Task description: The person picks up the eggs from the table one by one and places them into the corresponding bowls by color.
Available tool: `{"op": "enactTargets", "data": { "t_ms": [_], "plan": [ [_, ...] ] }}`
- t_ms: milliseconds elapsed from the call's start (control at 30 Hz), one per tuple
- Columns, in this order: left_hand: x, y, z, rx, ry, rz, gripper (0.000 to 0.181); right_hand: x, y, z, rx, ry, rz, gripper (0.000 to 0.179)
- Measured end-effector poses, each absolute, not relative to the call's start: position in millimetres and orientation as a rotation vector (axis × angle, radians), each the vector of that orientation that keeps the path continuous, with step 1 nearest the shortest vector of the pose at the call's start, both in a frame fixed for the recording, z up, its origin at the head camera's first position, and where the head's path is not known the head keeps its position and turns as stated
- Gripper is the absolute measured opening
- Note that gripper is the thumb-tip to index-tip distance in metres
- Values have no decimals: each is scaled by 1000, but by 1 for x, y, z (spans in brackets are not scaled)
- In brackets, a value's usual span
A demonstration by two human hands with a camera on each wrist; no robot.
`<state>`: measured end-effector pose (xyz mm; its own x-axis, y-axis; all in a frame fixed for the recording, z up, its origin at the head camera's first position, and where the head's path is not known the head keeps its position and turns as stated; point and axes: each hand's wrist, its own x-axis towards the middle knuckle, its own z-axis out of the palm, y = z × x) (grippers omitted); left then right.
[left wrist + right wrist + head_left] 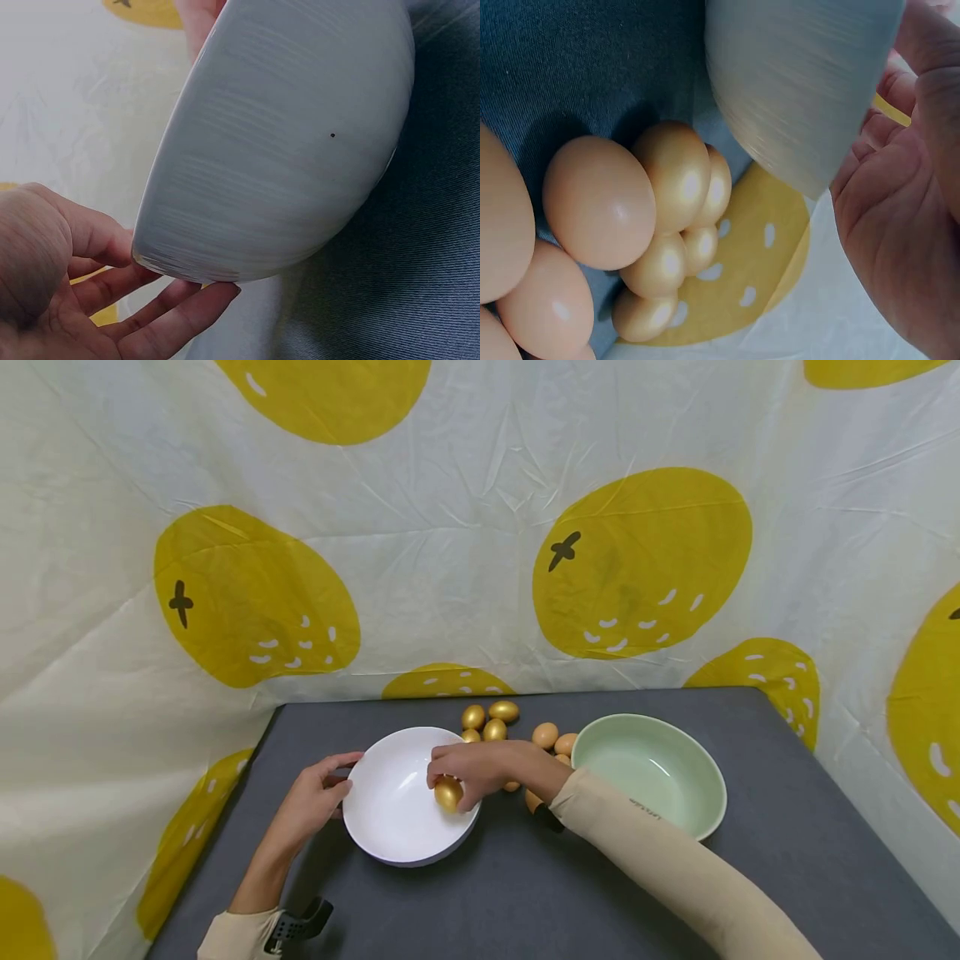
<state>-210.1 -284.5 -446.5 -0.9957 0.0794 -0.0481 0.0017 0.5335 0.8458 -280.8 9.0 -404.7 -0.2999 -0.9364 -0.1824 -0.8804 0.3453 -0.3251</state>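
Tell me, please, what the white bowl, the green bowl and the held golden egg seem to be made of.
White bowl: perhaps glazed ceramic or plastic; glossy, with fine lines outside.
Green bowl: possibly the same; smooth, with bright highlight.
Golden egg: apparently shiny metallic paint, by its reflections; core hidden.

Your table is dark grey, its fabric-like top finely ribbed in the wrist views. On it, to your left, sits a white bowl, mouth up; to your right, a pale green bowl, likewise. You have two loose clusters on the surface: gold eggs past the white bowl's far right side, brown eggs near the green bowl's left side.
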Motion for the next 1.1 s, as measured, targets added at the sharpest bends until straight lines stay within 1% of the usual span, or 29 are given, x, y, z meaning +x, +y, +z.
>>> {"op": "enactTargets", "data": {
  "t_ms": [300, 633, 900, 1100],
  "plan": [
    [-208, -283, -444, 73, 2666, 1484, 45, -277, -2, -415, -1553, 2325, -95, 38],
    [-209, -282, -443, 73, 2661, 1493, 45, -273, -12, -423, -1519, 2352, -60, 36],
    [-210, -284, -442, 84, 2633, 1511, 45, -273, -8, -412, -1529, 2344, -77, 38],
    [-212, -288, -444, 105, 2622, 1506, 46, -279, 0, -401, -1556, 2305, -176, 38]
  ]
}}
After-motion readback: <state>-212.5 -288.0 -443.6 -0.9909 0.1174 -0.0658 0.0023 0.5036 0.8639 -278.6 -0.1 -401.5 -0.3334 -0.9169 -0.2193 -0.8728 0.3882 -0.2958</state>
